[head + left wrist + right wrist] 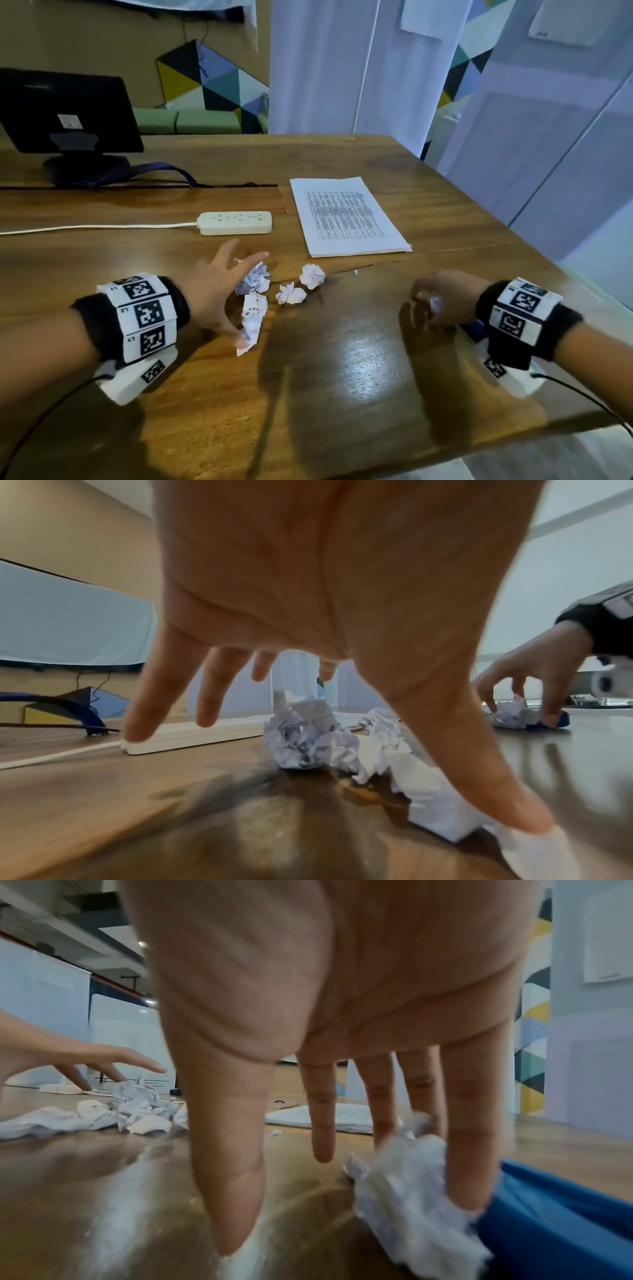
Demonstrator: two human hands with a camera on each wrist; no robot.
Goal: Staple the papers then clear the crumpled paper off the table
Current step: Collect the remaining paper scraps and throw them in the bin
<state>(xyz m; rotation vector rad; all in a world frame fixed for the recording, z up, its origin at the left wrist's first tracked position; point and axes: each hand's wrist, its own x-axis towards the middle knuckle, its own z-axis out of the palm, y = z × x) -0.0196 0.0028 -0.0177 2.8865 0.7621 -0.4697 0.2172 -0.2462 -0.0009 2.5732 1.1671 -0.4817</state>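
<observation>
Crumpled paper balls [291, 294] beside the stapled papers [349, 216] could scatter, since the spread, empty left hand [214, 294] sweeps while the right hand [442, 301] pinches one wad [411, 1177].

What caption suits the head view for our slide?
Left hand spread over crumpled paper balls, right hand on another, printed papers behind.

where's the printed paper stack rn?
In the head view the paper stack lies flat on the table, right of the power strip, beyond the crumpled paper balls.
</observation>
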